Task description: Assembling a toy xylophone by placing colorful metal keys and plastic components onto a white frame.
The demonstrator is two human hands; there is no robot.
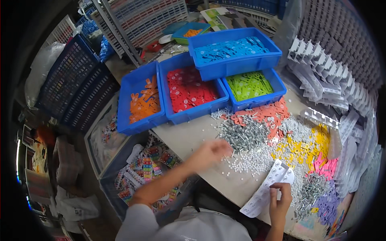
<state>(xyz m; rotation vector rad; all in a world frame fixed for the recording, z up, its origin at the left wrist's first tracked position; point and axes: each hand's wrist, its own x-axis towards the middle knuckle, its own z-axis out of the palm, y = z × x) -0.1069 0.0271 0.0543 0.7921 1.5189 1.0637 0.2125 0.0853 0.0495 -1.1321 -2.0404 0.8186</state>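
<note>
The right hand (282,197) grasps a white strip (263,193) with round marks along it, thumb and fingers bent at its right edge. The strip slants from just above the right hand down to its left, over the near edge of the table (181,138). The left hand (216,151) is blurred, its fingers drawn together; whether it pinches anything, I cannot tell.

Just to the right of the left hand lie small white bits (249,162), spread over the tabletop, and beyond its fingertips is a heap of screws (245,134). Farther past that heap are coral pieces (265,114).

Beyond the right hand are yellow pieces (307,146), with pink pieces (323,165) ahead and to its right. A second pile of screws (311,188) lies near its right side, and purple pieces (329,205) are past that pile.

Ahead of the left hand stand the blue tubs: the orange tub (142,125) to its left, the red tub (197,113) straight ahead, the green tub (261,101) ahead to its right. The light-blue tub (241,69) rests on top of others. Below the left forearm, a crate holds colourful strips (152,160).
</note>
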